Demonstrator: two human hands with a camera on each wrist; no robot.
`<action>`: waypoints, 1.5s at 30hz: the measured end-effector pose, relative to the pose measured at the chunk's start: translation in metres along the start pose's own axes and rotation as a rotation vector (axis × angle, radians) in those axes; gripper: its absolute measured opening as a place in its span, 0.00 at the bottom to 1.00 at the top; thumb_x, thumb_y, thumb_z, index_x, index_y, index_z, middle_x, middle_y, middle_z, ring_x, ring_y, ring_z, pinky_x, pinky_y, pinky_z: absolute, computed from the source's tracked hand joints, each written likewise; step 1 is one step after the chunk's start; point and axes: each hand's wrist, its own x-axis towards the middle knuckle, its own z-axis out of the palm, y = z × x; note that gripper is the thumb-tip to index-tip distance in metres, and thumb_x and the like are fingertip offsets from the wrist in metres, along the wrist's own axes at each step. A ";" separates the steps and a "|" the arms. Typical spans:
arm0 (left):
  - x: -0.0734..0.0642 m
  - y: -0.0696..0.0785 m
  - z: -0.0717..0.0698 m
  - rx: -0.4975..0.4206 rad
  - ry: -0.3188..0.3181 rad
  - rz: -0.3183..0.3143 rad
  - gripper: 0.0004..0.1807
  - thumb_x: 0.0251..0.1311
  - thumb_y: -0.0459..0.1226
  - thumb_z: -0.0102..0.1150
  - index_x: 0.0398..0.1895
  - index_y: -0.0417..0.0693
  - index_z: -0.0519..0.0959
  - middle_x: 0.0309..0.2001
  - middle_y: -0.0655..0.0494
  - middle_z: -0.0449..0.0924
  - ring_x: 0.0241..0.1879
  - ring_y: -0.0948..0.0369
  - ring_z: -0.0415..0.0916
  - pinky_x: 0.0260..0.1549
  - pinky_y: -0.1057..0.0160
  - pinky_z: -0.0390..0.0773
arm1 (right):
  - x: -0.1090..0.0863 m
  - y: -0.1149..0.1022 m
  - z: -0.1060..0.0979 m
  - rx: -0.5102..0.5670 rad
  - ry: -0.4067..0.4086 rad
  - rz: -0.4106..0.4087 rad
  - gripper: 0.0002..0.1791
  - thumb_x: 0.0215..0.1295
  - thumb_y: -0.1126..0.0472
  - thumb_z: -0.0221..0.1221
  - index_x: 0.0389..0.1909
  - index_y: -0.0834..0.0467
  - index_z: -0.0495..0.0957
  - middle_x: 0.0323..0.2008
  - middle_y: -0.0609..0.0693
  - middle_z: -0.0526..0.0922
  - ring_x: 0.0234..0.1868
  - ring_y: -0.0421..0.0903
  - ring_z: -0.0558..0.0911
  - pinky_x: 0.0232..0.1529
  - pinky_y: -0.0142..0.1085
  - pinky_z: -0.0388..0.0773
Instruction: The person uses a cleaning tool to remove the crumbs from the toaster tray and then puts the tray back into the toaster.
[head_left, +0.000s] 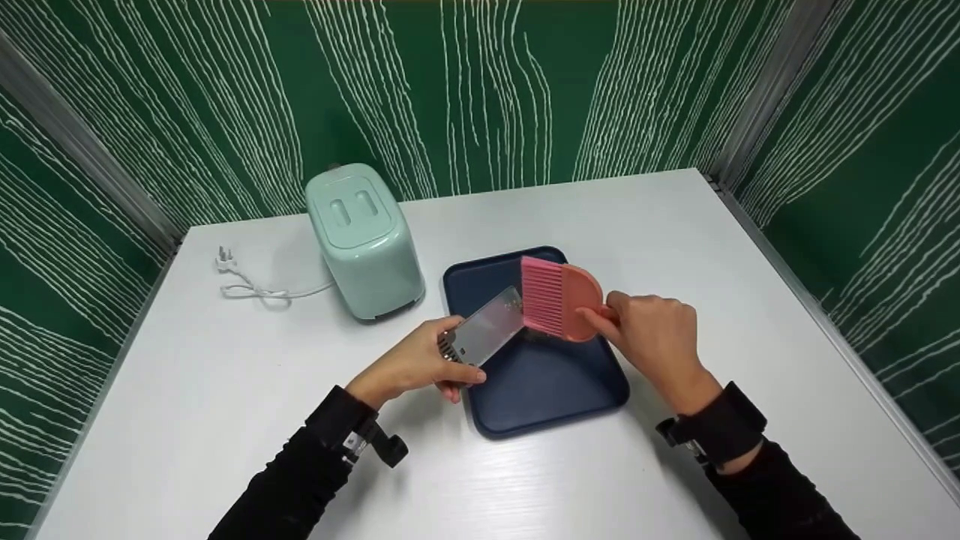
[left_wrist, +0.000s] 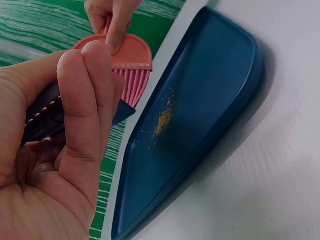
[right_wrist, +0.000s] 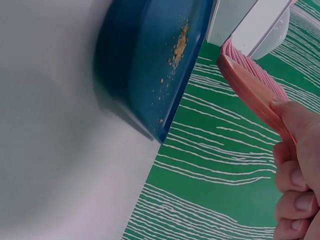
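Observation:
My left hand (head_left: 420,358) grips a flat, silvery crumb tray (head_left: 491,328) by its slotted end, tilted above the blue tray (head_left: 551,386). In my right hand (head_left: 656,330) is a pink-bristled brush (head_left: 580,304), its handle gripped with the thumb along the coral head. The bristle tips (head_left: 531,296) are at the crumb tray's far end; whether they touch it I cannot tell. A small heap of yellowish-brown crumbs (left_wrist: 164,121) lies in the blue tray, with scattered bits around it. Fingers hide much of the crumb tray in the left wrist view.
A mint-green toaster (head_left: 367,247) stands at the back left of the white table (head_left: 225,420), beyond my left hand. Its white cord and plug (head_left: 259,289) lie to its left. Green walls with white streaks (head_left: 495,97) enclose the table's back and sides.

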 end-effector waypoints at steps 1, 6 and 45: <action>0.000 0.000 0.000 0.001 -0.001 0.000 0.32 0.56 0.32 0.81 0.63 0.47 0.76 0.40 0.46 0.78 0.21 0.58 0.85 0.21 0.63 0.85 | 0.000 0.001 0.000 -0.005 0.005 0.005 0.40 0.80 0.27 0.44 0.14 0.53 0.63 0.07 0.50 0.63 0.07 0.48 0.61 0.18 0.33 0.41; 0.000 -0.001 0.000 -0.003 0.001 0.000 0.33 0.56 0.32 0.81 0.64 0.47 0.76 0.41 0.45 0.78 0.21 0.58 0.86 0.21 0.63 0.85 | 0.002 0.004 -0.003 -0.002 0.007 0.028 0.40 0.79 0.27 0.45 0.14 0.53 0.65 0.08 0.50 0.64 0.08 0.48 0.61 0.18 0.33 0.42; 0.001 0.001 0.005 0.021 -0.011 0.022 0.31 0.57 0.32 0.80 0.63 0.49 0.77 0.40 0.47 0.79 0.21 0.58 0.85 0.21 0.62 0.86 | 0.012 -0.037 0.006 0.256 -0.107 0.184 0.33 0.65 0.40 0.73 0.15 0.52 0.64 0.12 0.41 0.58 0.14 0.37 0.58 0.21 0.33 0.47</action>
